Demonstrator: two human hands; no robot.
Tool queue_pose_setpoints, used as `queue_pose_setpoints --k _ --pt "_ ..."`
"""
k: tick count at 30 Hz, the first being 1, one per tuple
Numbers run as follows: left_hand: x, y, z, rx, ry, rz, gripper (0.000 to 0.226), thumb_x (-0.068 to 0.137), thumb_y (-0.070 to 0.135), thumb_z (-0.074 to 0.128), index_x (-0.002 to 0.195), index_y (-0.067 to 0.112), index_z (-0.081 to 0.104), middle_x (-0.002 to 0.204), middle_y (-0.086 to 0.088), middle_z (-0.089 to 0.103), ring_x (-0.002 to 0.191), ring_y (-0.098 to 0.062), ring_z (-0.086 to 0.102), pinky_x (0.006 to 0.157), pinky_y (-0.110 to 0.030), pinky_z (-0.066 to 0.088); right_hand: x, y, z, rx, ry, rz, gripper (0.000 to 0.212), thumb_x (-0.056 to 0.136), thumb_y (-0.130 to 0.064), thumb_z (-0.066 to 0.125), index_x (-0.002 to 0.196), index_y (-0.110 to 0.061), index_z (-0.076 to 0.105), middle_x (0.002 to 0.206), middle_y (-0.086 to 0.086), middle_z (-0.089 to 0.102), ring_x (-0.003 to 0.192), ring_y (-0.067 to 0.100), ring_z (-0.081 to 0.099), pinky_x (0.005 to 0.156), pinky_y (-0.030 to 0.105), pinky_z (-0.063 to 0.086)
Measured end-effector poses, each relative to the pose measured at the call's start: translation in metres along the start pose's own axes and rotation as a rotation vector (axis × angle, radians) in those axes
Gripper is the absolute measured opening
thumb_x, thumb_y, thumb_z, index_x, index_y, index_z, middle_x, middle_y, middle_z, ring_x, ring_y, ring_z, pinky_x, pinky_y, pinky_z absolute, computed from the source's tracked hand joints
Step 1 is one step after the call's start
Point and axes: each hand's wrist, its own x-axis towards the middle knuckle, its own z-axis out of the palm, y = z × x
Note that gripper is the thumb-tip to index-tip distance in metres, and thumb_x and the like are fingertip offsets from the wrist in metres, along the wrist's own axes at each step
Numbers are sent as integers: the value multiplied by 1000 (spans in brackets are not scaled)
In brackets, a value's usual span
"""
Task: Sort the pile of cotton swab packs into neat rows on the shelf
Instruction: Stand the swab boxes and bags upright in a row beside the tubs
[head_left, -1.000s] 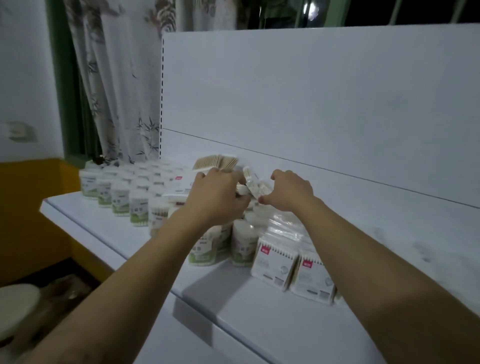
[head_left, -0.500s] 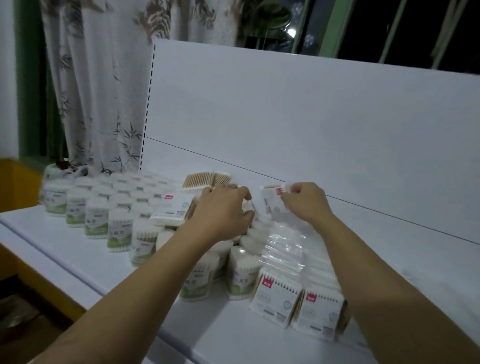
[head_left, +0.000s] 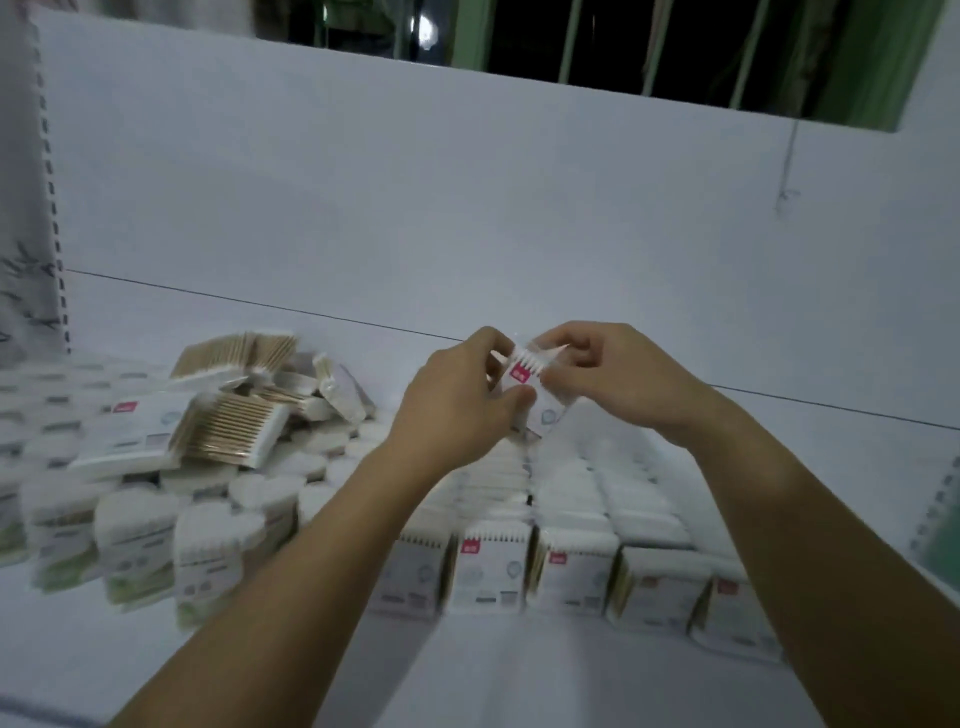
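A flat swab pack (head_left: 524, 376) with a red label is held upright between both hands, above the far end of the rows. My left hand (head_left: 462, 405) pinches its left edge; my right hand (head_left: 608, 374) pinches its top right. Below them, several rows of upright flat packs (head_left: 571, 566) run from the shelf's front toward the back panel. To the left lies a loose pile of flat packs (head_left: 228, 415) with wooden sticks showing, heaped on round white tubs (head_left: 140, 540).
The white shelf (head_left: 519, 675) has bare surface in front of the rows. A white back panel (head_left: 467, 208) rises behind, with a slotted upright (head_left: 52, 208) at its left. Curtain at far left, barred window above.
The view swung right, bringing more rows of packs into sight. Both hands came together on one pack and carried it right, away from the pile, over the rows.
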Motion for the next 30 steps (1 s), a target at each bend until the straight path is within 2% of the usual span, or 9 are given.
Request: queue_pose_setpoints --k 5,7,10,12,15,18,22,26,30 --pt "2 48 51 -177 11 39 23 84 32 74 98 24 58 85 12 67 70 -4 64 62 -19 52 -41 29 -50 -208 155 -40 33 82 -16 74 109 -33 66 95 -17 69 80 -2 63 68 13 45" --pt "2 68 76 -204 -6 42 22 83 33 74 93 23 57 85 10 68 69 -4 64 62 -21 53 -58 45 -70 -257 205 -23 31 83 -18 74 108 -35 66 93 -20 68 79 -6 62 63 6 41" --pt "0 97 116 -214 -68 55 24 83 36 73 95 24 56 87 10 68 72 -6 65 69 -32 56 -84 73 -101 -315 242 26 28 83 -20 75 104 -36 66 92 -20 67 83 -4 61 62 3 40" --pt "-4 115 142 -75 -98 107 28 87 42 68 106 27 55 98 13 65 85 -7 63 76 -33 54 -99 95 -121 -334 289 72 27 84 -18 75 103 -35 67 94 -19 66 86 -1 60 66 3 39" --pt "-11 140 179 158 -103 251 39 92 45 56 126 27 51 118 11 60 104 -10 57 83 -31 48 -122 134 -154 -365 426 150 28 86 -12 70 110 -27 68 102 -11 64 92 7 58 75 14 41" --pt "-19 159 210 309 -180 374 38 95 46 50 127 26 54 122 7 60 108 -14 56 86 -32 45 -141 170 -181 -379 483 241 29 88 -9 68 111 -25 69 106 -7 65 94 11 57 80 22 44" --pt "-28 173 245 487 -352 406 40 95 53 45 125 29 57 123 7 60 111 -17 56 93 -35 42 -151 204 -203 -446 402 323 32 86 -3 64 110 -25 69 107 -7 64 94 15 60 84 29 52" --pt "-37 168 268 627 -231 403 37 96 50 42 113 26 65 108 4 67 98 -20 61 85 -36 39 -148 231 -185 -468 195 290 34 84 1 62 109 -20 70 115 -2 65 106 18 60 91 32 50" --pt "-47 161 269 637 -81 449 51 91 54 33 88 22 72 81 2 71 74 -22 64 73 -36 39 -145 262 -148 -401 164 278 31 84 -3 65 110 -19 68 112 1 66 103 20 62 89 33 51"
